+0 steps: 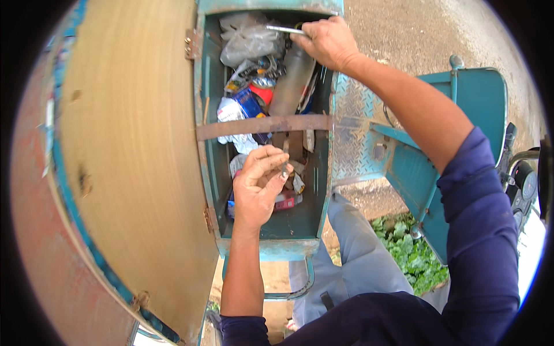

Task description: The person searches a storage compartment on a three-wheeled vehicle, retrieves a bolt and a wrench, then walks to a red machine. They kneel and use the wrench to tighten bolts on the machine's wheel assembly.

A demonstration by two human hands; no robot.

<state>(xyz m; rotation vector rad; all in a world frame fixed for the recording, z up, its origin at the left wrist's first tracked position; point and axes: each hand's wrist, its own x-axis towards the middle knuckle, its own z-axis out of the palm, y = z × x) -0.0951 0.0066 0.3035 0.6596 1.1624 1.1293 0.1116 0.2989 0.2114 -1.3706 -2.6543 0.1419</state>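
My right hand (332, 43) is closed on a slim silver metal rod (281, 29) at the far end of an open teal metal box (202, 173). The rod points left, over a clear plastic bag (251, 43). Lower down, my left hand (259, 183) pinches a small dark piece (284, 168) between thumb and fingers, over the near part of the box. Its exact kind is too small to tell. Beneath my right hand lies a long cloudy plastic bottle-like cylinder (290, 86). My left hand partly hides packets beneath it.
A rusty strap (265, 126) crosses the box. A blue carton (248, 105), a red round thing (262, 93) and a pink packet (287, 202) lie inside. The hinged wooden lid (133, 161) stands open at left. Right are a tread-plate ledge (355, 115) and teal panels (424, 190).
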